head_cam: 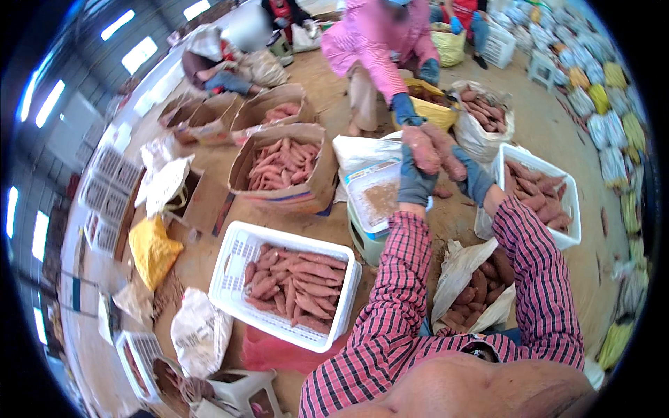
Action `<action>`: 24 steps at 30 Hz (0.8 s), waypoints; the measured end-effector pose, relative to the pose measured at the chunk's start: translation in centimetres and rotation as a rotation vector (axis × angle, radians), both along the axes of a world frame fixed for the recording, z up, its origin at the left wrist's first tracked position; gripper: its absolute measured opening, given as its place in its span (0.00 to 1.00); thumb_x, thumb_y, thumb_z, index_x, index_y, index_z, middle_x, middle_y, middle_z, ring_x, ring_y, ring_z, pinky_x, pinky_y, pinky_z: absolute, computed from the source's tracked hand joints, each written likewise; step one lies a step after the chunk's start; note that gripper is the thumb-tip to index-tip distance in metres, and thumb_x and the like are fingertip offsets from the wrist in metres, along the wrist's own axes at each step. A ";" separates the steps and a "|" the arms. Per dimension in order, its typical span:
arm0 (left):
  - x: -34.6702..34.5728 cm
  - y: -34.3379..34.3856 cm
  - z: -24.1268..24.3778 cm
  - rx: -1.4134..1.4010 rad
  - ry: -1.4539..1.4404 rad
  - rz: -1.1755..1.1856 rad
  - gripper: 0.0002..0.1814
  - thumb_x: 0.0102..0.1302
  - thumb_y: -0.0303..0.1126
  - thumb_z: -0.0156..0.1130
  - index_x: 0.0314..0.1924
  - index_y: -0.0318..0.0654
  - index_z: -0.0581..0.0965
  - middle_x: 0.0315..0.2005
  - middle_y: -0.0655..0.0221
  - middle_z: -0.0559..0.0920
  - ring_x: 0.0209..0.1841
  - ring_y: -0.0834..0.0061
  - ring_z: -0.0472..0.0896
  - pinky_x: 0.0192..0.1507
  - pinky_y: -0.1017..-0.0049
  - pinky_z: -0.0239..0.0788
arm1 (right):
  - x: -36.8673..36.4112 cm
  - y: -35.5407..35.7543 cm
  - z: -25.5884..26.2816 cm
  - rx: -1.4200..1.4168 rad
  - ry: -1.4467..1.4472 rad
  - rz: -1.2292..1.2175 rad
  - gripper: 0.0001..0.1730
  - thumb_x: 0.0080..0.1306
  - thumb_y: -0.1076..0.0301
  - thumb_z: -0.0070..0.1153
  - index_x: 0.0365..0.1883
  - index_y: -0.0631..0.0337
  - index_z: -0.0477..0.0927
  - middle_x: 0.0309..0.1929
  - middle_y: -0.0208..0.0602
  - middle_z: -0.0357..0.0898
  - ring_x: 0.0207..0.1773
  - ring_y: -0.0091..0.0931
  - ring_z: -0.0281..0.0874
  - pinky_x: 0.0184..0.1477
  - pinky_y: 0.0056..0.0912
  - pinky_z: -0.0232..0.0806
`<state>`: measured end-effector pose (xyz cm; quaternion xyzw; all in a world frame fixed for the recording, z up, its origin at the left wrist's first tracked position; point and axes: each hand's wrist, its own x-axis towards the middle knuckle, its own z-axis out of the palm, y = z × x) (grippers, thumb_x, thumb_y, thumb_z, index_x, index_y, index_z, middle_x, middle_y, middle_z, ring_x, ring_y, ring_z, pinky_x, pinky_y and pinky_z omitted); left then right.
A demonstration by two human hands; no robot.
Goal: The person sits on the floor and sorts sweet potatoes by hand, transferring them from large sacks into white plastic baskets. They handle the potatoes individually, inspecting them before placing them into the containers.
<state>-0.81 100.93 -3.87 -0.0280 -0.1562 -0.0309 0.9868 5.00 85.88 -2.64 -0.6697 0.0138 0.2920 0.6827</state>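
Both of my arms reach forward, in gloves, above a dirty white tray (373,196) that rests on a stool. My left hand (417,180) is closed around a large sweet potato (422,151). Beside it, my right hand (473,175) grips another sweet potato (450,157). A co-worker's gloved hand (407,111) is at the far ends of these sweet potatoes; whether it grips them I cannot tell. Below my arms, an open sack (444,282) holds sweet potatoes. A white plastic crate (222,282) of slimmer sweet potatoes stands to the left.
Another white crate (575,209) of sweet potatoes stands at the right, near a full white sack (473,138). Cardboard boxes (287,201) stand at the left. A co-worker in pink (366,52) bends over opposite me. Filled bags (606,130) line the right side.
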 end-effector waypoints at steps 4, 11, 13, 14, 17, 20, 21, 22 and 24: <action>-0.7 1.7 -1.0 0.059 0.053 0.096 0.28 0.61 0.53 0.60 0.56 0.46 0.70 0.48 0.71 0.77 0.49 0.69 0.76 0.54 0.66 0.68 | -1.0 0.1 0.3 -0.008 0.069 0.031 0.22 0.61 0.45 0.55 0.46 0.49 0.75 0.44 0.28 0.78 0.42 0.23 0.74 0.40 0.29 0.68; -0.3 0.9 0.1 -0.055 0.191 0.136 0.31 0.60 0.56 0.61 0.57 0.45 0.69 0.47 0.68 0.77 0.47 0.66 0.75 0.52 0.64 0.68 | 0.1 1.2 -0.3 0.483 0.038 0.000 0.16 0.65 0.50 0.53 0.42 0.52 0.76 0.40 0.32 0.79 0.42 0.25 0.75 0.45 0.29 0.68; -0.3 2.1 -1.7 -0.012 0.223 0.186 0.32 0.60 0.57 0.60 0.57 0.46 0.69 0.47 0.69 0.77 0.47 0.66 0.75 0.53 0.64 0.68 | -0.6 3.8 2.1 0.575 -0.004 -0.029 0.18 0.66 0.51 0.51 0.47 0.51 0.75 0.45 0.33 0.78 0.43 0.26 0.75 0.47 0.30 0.68; -0.1 1.9 -0.7 0.016 0.210 0.197 0.32 0.60 0.58 0.60 0.58 0.46 0.69 0.47 0.69 0.77 0.47 0.66 0.75 0.53 0.64 0.68 | -1.5 3.9 5.1 0.566 -0.035 0.013 0.19 0.67 0.51 0.49 0.50 0.52 0.73 0.46 0.33 0.78 0.44 0.26 0.75 0.47 0.30 0.68; -0.3 2.7 -1.3 0.016 0.171 0.140 0.33 0.59 0.59 0.60 0.57 0.47 0.69 0.47 0.70 0.77 0.49 0.66 0.74 0.54 0.63 0.67 | -2.0 3.5 5.9 0.490 -0.056 0.081 0.23 0.68 0.51 0.48 0.56 0.55 0.71 0.46 0.33 0.78 0.45 0.26 0.75 0.48 0.30 0.68; -0.3 4.0 -2.1 -0.015 0.206 0.213 0.30 0.59 0.56 0.61 0.56 0.47 0.70 0.48 0.68 0.76 0.50 0.65 0.73 0.53 0.57 0.65 | -4.8 0.5 2.4 0.243 -0.173 0.120 0.20 0.67 0.52 0.50 0.52 0.53 0.74 0.44 0.31 0.78 0.40 0.23 0.76 0.44 0.27 0.68; -0.2 4.0 -2.1 -0.021 0.208 0.214 0.30 0.59 0.55 0.61 0.55 0.47 0.71 0.48 0.68 0.76 0.50 0.65 0.73 0.53 0.58 0.65 | -6.3 -1.1 0.9 0.186 -0.185 0.125 0.18 0.66 0.54 0.52 0.48 0.54 0.75 0.41 0.30 0.79 0.38 0.23 0.75 0.41 0.26 0.68; 0.3 2.6 -1.7 -0.031 0.197 0.187 0.29 0.58 0.55 0.61 0.55 0.46 0.71 0.47 0.68 0.76 0.50 0.65 0.73 0.53 0.58 0.65 | -7.8 -4.6 -1.0 0.111 -0.198 0.099 0.15 0.65 0.55 0.54 0.45 0.54 0.77 0.38 0.30 0.79 0.35 0.22 0.75 0.38 0.24 0.68; 0.7 2.2 -0.8 -0.020 0.173 0.171 0.29 0.58 0.54 0.61 0.54 0.46 0.71 0.47 0.68 0.77 0.49 0.65 0.74 0.53 0.58 0.66 | -10.7 -9.8 -5.1 -0.014 -0.098 0.059 0.13 0.64 0.57 0.56 0.40 0.55 0.78 0.33 0.30 0.79 0.33 0.22 0.75 0.34 0.24 0.68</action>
